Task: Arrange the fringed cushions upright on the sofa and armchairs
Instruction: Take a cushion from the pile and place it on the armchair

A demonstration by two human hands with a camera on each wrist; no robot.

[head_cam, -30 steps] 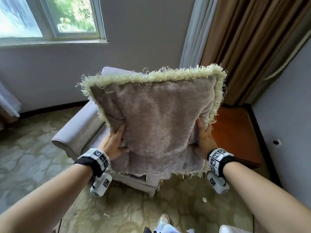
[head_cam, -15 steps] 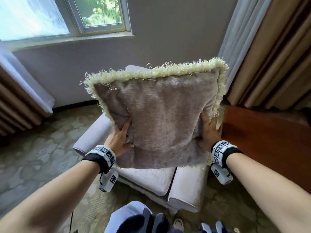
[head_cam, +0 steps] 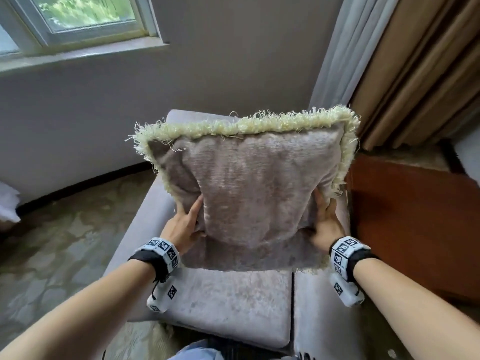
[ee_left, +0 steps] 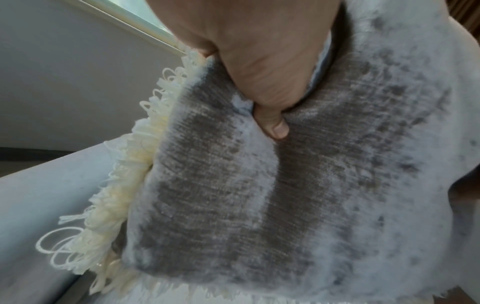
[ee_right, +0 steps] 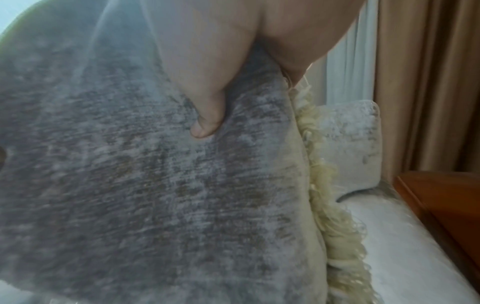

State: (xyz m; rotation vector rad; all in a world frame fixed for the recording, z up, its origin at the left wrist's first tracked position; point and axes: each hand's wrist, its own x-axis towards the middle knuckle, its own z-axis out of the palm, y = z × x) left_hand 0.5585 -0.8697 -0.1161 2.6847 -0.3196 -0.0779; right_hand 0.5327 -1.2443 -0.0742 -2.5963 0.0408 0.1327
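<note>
A grey-brown velvet cushion (head_cam: 254, 193) with a cream fringe hangs upright in the air over the seat of a grey armchair (head_cam: 228, 302). My left hand (head_cam: 185, 224) grips its left edge, thumb pressed into the front face. My right hand (head_cam: 324, 222) grips the right edge the same way. In the left wrist view my thumb (ee_left: 272, 123) digs into the cushion (ee_left: 259, 195). In the right wrist view my thumb (ee_right: 207, 119) presses the cushion (ee_right: 155, 185), with the fringe beside the armchair's backrest (ee_right: 350, 144). The fingers behind the cushion are hidden.
A reddish wooden side table (head_cam: 415, 216) stands right of the armchair. Brown and white curtains (head_cam: 402, 68) hang behind it. A window (head_cam: 85, 19) sits in the grey wall at upper left. Patterned carpet (head_cam: 57, 242) covers the floor to the left.
I have stepped closer and squared up to the armchair. The cushion, still held in both hands, now hangs lower, directly over the seat in front of the backrest.
</note>
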